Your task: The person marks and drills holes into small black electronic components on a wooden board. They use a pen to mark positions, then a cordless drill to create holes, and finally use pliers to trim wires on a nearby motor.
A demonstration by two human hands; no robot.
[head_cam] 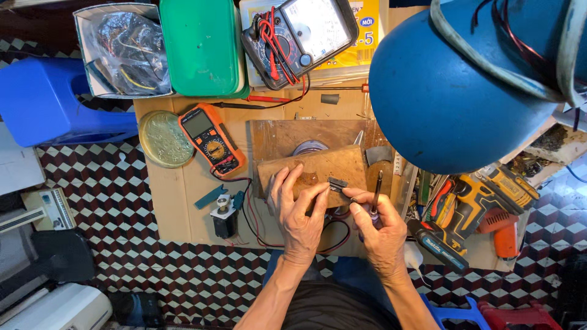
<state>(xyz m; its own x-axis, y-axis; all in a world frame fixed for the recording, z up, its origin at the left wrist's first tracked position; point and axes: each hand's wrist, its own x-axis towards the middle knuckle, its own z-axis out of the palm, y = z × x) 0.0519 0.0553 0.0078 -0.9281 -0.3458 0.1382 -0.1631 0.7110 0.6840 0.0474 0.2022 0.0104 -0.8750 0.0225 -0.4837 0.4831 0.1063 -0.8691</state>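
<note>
My left hand rests on a wooden block, its thumb and forefinger pinching a small dark part on the block's front edge. My right hand touches the same part with thumb and forefinger while holding a thin dark tool, like a screwdriver, upright between its fingers. Red and black wires run under both hands to a small black part on the cardboard.
An orange digital multimeter and a round brass lid lie left of the block. Behind are a green box, an analog meter and a bag of parts. A blue dome and cordless drills stand right.
</note>
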